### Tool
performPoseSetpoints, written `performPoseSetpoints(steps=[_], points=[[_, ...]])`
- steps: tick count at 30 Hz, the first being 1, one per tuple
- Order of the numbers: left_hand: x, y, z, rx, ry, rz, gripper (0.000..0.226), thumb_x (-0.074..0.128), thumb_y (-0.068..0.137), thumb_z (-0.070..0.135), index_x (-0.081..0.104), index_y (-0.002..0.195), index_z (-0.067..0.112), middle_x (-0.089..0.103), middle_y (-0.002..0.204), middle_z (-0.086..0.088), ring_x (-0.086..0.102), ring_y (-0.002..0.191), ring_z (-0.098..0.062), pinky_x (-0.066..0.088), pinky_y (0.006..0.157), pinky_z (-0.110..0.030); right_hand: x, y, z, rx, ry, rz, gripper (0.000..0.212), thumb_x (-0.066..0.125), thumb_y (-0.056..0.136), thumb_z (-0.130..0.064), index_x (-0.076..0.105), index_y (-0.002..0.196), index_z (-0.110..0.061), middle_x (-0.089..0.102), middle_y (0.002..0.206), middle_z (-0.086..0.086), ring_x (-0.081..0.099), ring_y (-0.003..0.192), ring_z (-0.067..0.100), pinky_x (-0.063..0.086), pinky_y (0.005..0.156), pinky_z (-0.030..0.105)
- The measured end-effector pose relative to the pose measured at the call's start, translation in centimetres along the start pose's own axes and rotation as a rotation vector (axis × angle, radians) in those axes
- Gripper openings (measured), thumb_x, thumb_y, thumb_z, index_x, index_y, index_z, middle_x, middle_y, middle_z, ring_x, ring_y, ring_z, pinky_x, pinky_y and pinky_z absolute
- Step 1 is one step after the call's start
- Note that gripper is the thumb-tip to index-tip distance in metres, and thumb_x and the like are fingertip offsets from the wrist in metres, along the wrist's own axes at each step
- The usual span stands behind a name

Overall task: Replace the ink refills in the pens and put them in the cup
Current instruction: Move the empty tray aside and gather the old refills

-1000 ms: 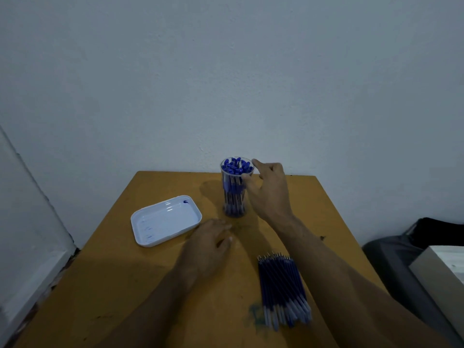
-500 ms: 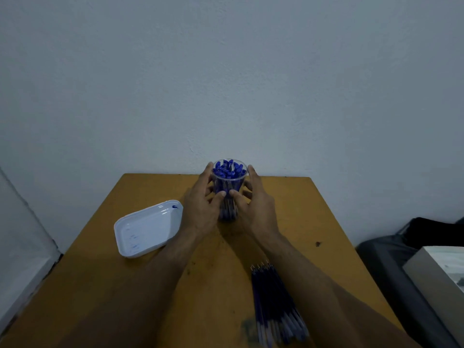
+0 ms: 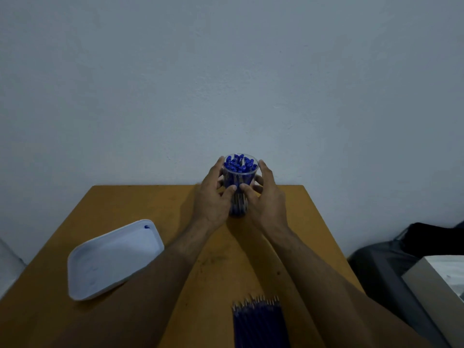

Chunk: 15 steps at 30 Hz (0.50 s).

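Both hands wrap a clear plastic cup [image 3: 240,179] just above the middle of the frame. The left hand [image 3: 212,197] curls round its left side and the right hand [image 3: 268,199] round its right side, each with fingers bent against the wall and closed on it. The two thumbs press the near face of the cup, their tips almost meeting. The other fingertips reach behind the cup and are mostly hidden.

The cup stands upright on the far part of a brown wooden table [image 3: 155,204], close to the far edge, with a pale wall [image 3: 226,71] behind it. It is packed with pens [image 3: 239,164], standing on end, their blue caps crowding the rim.

Both bare forearms run from the bottom of the frame up to the cup. Between them, at the lower centre, lies a bundle of dark blue ink refills [image 3: 259,322], side by side, with their metal tips pointing toward the cup; their lower ends are cut off by the frame edge.

At the lower left, well apart from the cup, a white rectangular tray [image 3: 82,285] lies on the table with a small blue speck [image 3: 147,227] near its far corner.

At the lower right, beyond the table, are a dark object and the corner of a pale box [image 3: 437,297].
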State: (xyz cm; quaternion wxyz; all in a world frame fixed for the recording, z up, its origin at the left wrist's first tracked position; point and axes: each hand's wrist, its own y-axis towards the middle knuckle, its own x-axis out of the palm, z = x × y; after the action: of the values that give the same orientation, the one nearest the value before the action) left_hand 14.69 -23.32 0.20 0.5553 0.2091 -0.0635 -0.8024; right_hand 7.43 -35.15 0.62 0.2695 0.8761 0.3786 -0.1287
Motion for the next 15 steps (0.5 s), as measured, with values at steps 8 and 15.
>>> performPoseSetpoints(steps=[8, 15], points=[[3.8, 5.0, -0.7, -0.002, -0.027, -0.021, 0.073, 0.062, 0.1, 0.009, 0.028, 0.159, 0.032, 0.047, 0.155, 0.002, 0.055, 0.129, -0.009, 0.053, 0.084, -0.014, -0.5, 5.2, 2.9, 0.014, 0.008, 0.035, 0.073, 0.066, 0.099, -0.031, 0.026, 0.16, -0.027, 0.053, 0.15, 0.01, 0.06, 0.128, 0.025, 0.056, 0.1, 0.044], [4.5, 5.7, -1.3, 0.014, 0.005, -0.027, 0.075, 0.061, 0.1, 0.008, 0.024, 0.16, 0.032, 0.044, 0.157, 0.001, 0.05, 0.134, -0.01, 0.051, 0.097, -0.018, -0.4, 5.8, 3.8, -0.003, 0.003, 0.041, 0.074, 0.065, 0.099, -0.031, 0.024, 0.161, -0.028, 0.052, 0.15, 0.01, 0.059, 0.128, 0.024, 0.055, 0.101, 0.041]])
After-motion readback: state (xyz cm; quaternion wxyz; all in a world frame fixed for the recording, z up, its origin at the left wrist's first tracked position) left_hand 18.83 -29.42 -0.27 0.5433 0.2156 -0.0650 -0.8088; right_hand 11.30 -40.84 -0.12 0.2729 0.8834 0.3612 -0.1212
